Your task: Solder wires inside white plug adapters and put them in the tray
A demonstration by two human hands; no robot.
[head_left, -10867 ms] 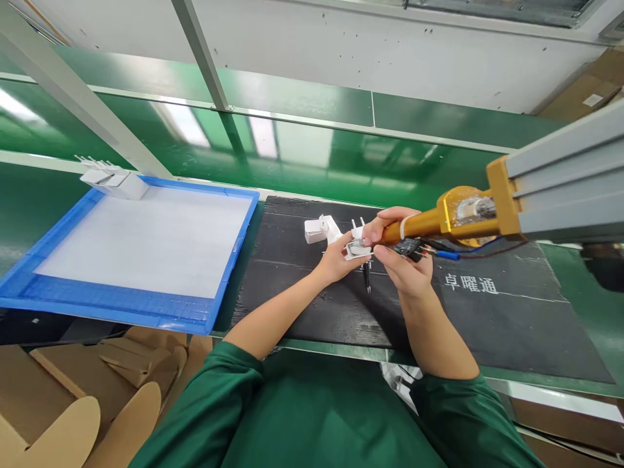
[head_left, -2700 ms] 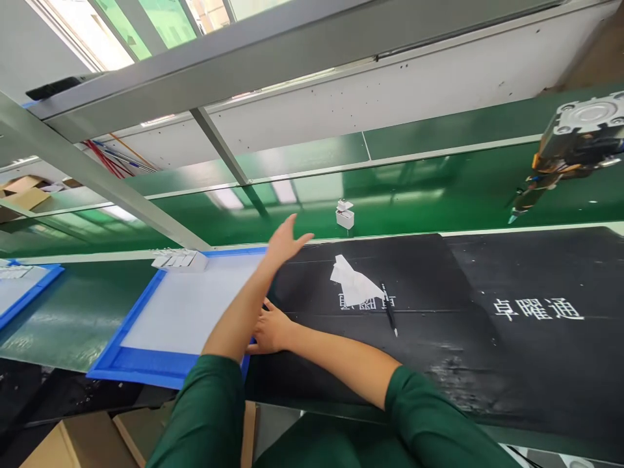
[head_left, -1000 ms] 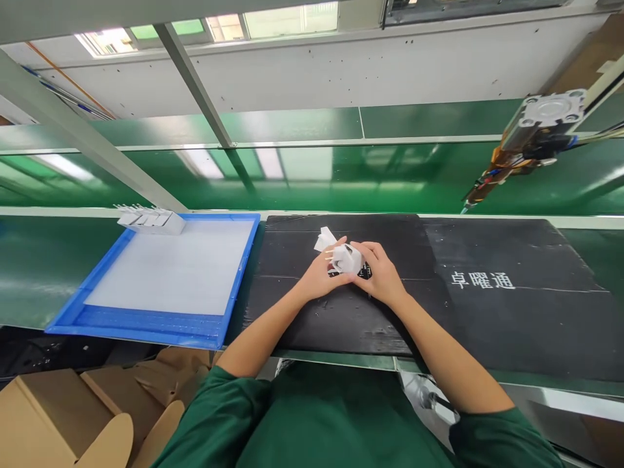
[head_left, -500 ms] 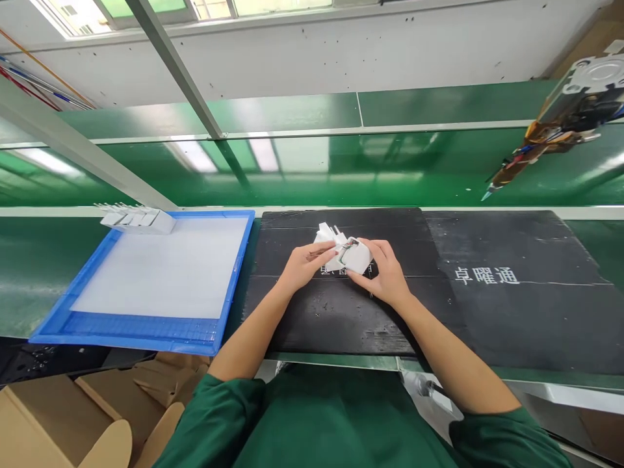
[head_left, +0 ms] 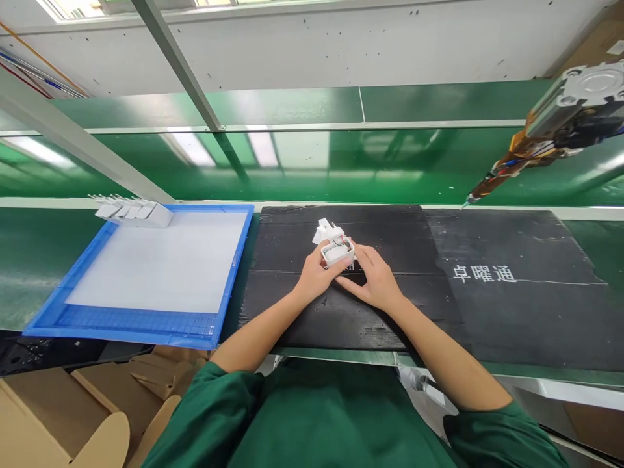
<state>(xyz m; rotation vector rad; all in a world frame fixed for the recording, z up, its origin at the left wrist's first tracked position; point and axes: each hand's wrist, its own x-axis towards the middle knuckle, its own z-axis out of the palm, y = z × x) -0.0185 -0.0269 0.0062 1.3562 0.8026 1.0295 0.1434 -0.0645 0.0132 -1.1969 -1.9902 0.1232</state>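
A small white housing [head_left: 337,251] with thin wires inside is held above the black mat [head_left: 312,318]. My left hand [head_left: 316,274] wraps its fingers and thumb round the housing's left and near sides. Beyond it, joined by wires, is a white piece with prongs [head_left: 327,231]. My right hand [head_left: 373,276] is at the housing's right side, its fingers apart and the fingertips at the edge; whether it grips anything is hard to tell.
A blue tray [head_left: 227,279] with a white sheet lies at the left, with several white pronged pieces [head_left: 134,212] at its back corner. A tool with a pointed tip [head_left: 502,175] hangs at the right. Cardboard [head_left: 58,416] is at the lower left.
The housing has turned so that its open side faces up, and it sits a little nearer the left. My left hand has shifted right and round it; my right hand's fingers have loosened. The tool appears lower.
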